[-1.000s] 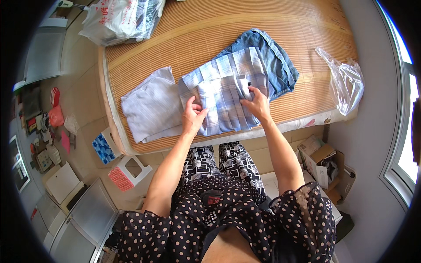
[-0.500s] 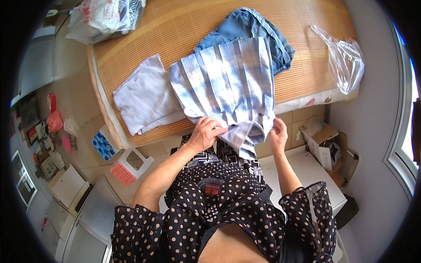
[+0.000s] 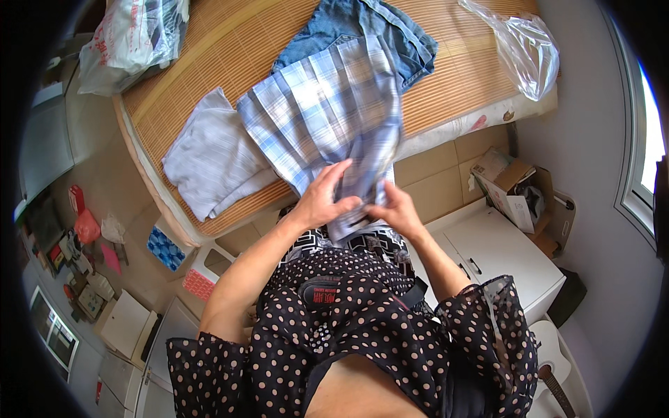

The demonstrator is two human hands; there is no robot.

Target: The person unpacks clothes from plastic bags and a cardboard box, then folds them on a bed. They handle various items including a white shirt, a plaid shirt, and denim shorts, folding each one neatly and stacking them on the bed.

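Spread over the near part of the bamboo-matted bed (image 3: pixel 453 83), with the near end drooping past its edge toward the lap: a plaid garment (image 3: pixel 317 101) in blue, white and grey, creased in long folds, blurred where gathered. At the left side of that drooping end, bare left grip (image 3: pixel 322 198), thumb and forefinger spread fairly wide with cloth showing between. At the right side, bare right grip (image 3: pixel 398 210), narrower, fingers curled in toward the same end, fingertips blurred. Cannot tell, for either grip, whether pinching the cloth or only touching. Partly under the plaid at its far right corner, blue denim clothing (image 3: pixel 414 45). Right beside the plaid on the left, a folded pale grey striped garment (image 3: pixel 216 153). Farther right on the bed, near the wall, a crumpled clear plastic bag (image 3: pixel 529 56); at the far left, a bulging white plastic bag (image 3: pixel 136 38) with red print. Down on the floor to the left, a blue-patterned stool (image 3: pixel 166 249) and, nearer, a pink-topped stool (image 3: pixel 198 284) close by the left forearm. To the right, below bed height, a white cabinet (image 3: pixel 488 247) with an opened cardboard box (image 3: pixel 516 188) near its far end, and lower, partly visible, a white guitar (image 3: pixel 554 359).
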